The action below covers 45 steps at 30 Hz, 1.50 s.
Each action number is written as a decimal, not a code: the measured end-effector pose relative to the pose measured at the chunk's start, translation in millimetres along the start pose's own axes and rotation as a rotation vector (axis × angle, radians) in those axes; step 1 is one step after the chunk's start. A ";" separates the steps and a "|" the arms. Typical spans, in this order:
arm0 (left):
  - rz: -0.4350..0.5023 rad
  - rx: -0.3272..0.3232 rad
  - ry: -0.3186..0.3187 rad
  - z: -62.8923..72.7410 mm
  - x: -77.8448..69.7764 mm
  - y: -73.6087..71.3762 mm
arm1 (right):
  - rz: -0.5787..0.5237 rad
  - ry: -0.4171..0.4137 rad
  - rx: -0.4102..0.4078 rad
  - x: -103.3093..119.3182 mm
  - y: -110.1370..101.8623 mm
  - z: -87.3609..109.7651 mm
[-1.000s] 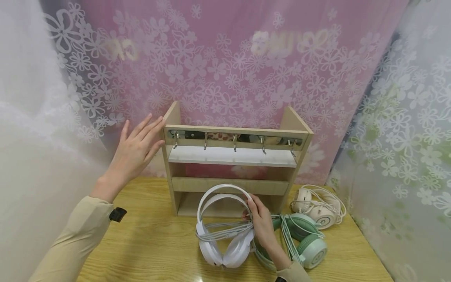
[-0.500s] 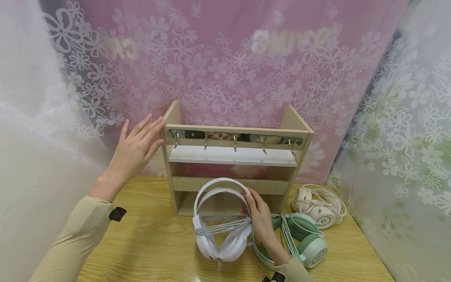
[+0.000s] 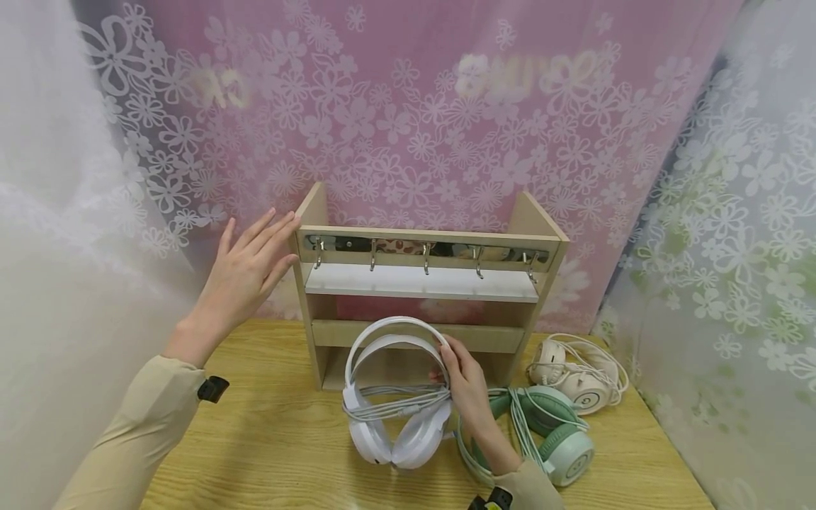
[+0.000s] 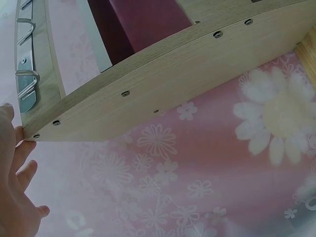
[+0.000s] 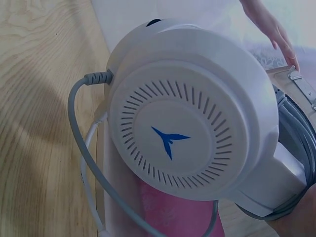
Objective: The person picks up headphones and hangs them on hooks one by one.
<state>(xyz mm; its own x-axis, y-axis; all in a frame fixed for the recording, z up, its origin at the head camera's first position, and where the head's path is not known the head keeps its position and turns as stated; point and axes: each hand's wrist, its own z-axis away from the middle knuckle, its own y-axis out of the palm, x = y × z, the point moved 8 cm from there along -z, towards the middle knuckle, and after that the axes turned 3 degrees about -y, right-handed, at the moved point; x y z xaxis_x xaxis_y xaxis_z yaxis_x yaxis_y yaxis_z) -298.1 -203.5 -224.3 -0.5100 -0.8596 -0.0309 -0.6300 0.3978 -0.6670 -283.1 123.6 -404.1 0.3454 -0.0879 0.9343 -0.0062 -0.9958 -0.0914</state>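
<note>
White headphones with a grey cable wound across them are held up in front of a wooden rack. My right hand grips their headband on its right side; some fingertips are hidden behind it. One ear cup, marked with a blue emblem, fills much of the right wrist view. My left hand has its fingers extended, the tips touching the upper left side of the rack. In the left wrist view, fingers meet the corner of the side panel.
Several metal hooks line the rack's top bar above a white shelf. Green headphones lie on the wooden table at right, with cream headphones behind them. A pink flowered curtain hangs at the back.
My right hand has raised the white headphones slightly and shifted them a little to the left. The left hand stays at the rack's side.
</note>
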 end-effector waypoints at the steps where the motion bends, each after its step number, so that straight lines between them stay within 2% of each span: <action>1: 0.001 -0.002 0.000 0.2 0.1 0.0 | 0.001 -0.004 0.003 0.9 0.7 -0.5; 28: 0.006 -0.034 0.002 -0.6 -2.6 -2.3 | -0.058 -0.117 0.079 36.8 26.6 -17.8; 45: 0.000 -0.062 0.010 0.9 -3.1 -0.9 | -0.027 -0.169 0.086 61.2 43.0 -27.9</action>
<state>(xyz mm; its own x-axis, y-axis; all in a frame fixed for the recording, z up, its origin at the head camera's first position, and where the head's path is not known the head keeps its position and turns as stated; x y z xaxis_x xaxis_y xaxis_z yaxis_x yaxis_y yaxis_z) -295.5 -201.5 -224.3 -0.5154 -0.8566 -0.0234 -0.6648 0.4170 -0.6198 -288.4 74.7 -341.2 0.4975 -0.0483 0.8661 0.0828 -0.9912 -0.1029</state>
